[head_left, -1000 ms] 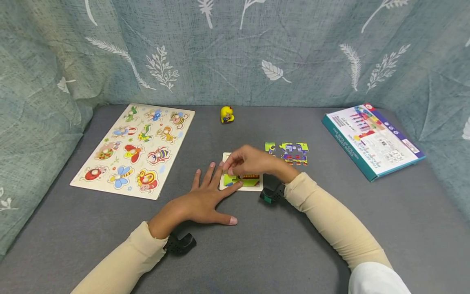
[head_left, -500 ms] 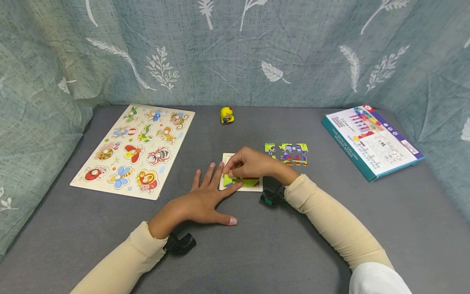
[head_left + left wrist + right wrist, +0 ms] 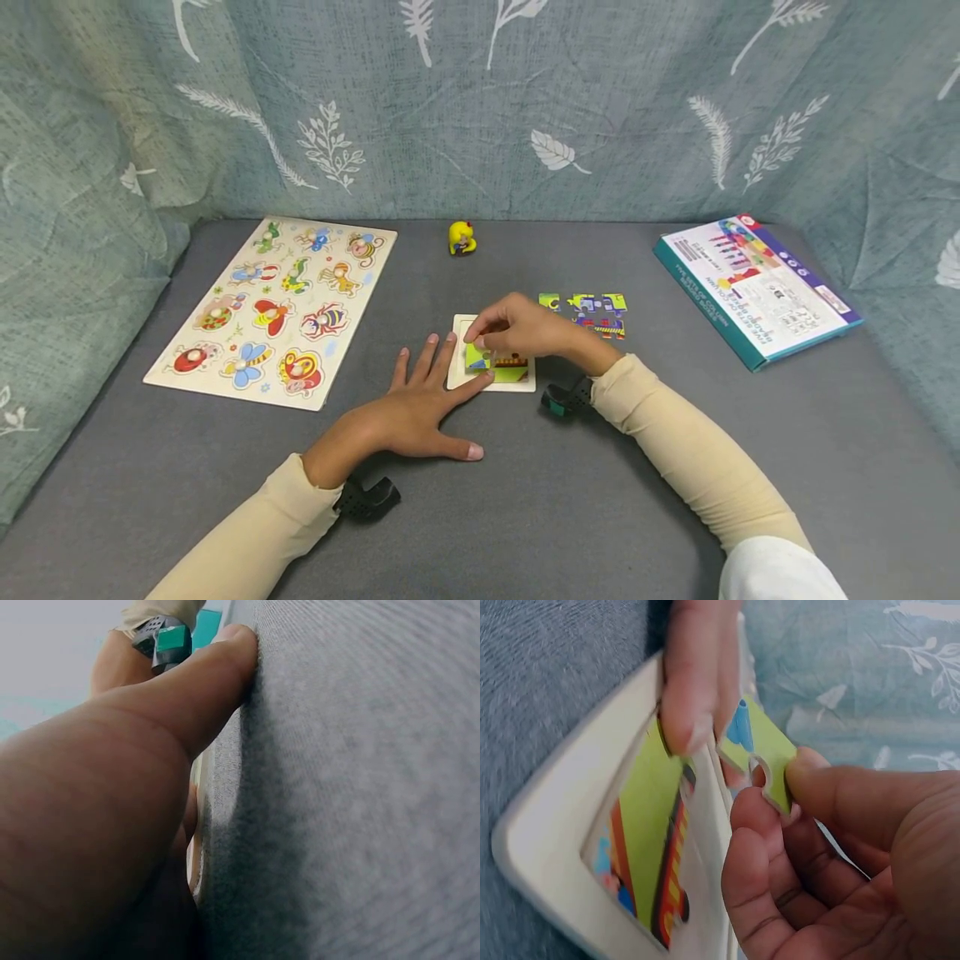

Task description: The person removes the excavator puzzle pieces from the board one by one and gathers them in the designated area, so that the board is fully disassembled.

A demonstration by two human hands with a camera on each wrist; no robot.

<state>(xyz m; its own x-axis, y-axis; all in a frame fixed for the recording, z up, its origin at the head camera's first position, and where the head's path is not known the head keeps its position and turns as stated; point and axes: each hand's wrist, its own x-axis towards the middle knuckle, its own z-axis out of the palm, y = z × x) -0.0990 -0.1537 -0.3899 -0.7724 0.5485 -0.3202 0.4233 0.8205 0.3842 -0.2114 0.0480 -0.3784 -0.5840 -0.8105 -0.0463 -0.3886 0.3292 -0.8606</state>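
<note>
A pale puzzle tray [image 3: 458, 326] lies on the grey cloth, with a green picture piece [image 3: 643, 780] showing red and black set inside it. Above the tray's left side, my right hand [image 3: 528, 327] pinches a green jigsaw piece [image 3: 776, 742] with a blue patch between thumb and fingers; the piece is tilted up, off the tray floor. My left hand [image 3: 420, 417] lies with fingers spread straight, its fingertips on the tray's left and near edge. In the left wrist view, the left thumb [image 3: 172, 705] covers most of the tray.
Several loose jigsaw pieces [image 3: 597, 304] lie just right of the tray. An insect peg puzzle board [image 3: 300, 242] is at the left, a yellow toy figure [image 3: 462, 239] at the back. A teal and white box [image 3: 757, 287] sits at the right, before a leaf-patterned curtain [image 3: 450, 125].
My right hand has lifted the green jigsaw piece and shifted slightly right, so the piece now shows tilted below its fingers. The left hand stays in place.
</note>
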